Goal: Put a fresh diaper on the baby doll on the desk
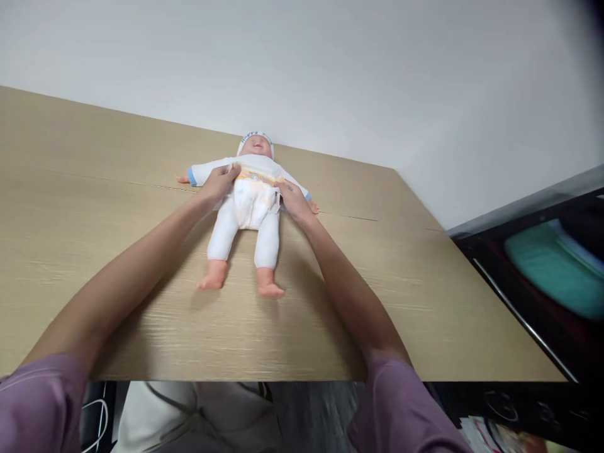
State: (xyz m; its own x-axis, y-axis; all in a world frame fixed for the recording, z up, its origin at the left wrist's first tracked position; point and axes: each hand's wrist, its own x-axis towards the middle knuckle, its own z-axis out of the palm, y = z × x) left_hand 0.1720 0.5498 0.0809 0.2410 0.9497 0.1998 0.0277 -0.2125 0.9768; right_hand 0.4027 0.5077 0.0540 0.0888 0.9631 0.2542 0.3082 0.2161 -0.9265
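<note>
A baby doll [267, 165] in a white suit with blue cuffs and a lettered white cap lies on its back, head toward the wall and bare feet toward me. Around its hips is a white diaper [255, 202] with a yellow-orange printed waistband. My left hand [223, 182] pinches the waistband's left end between thumb and fingers. At the opposite end, my right hand [291, 196] has its fingers closed on the diaper's edge. White side flaps show beside the doll's hips, partly covered by my hands.
The doll lies on a light wood-grain table [117, 220] with thin seams, which meets a pale wall [302, 69] at the back. On the right stands a dark, glossy cabinet or appliance [533, 302]. Papers [491, 435] and a white cable [102, 418] sit below the front edge.
</note>
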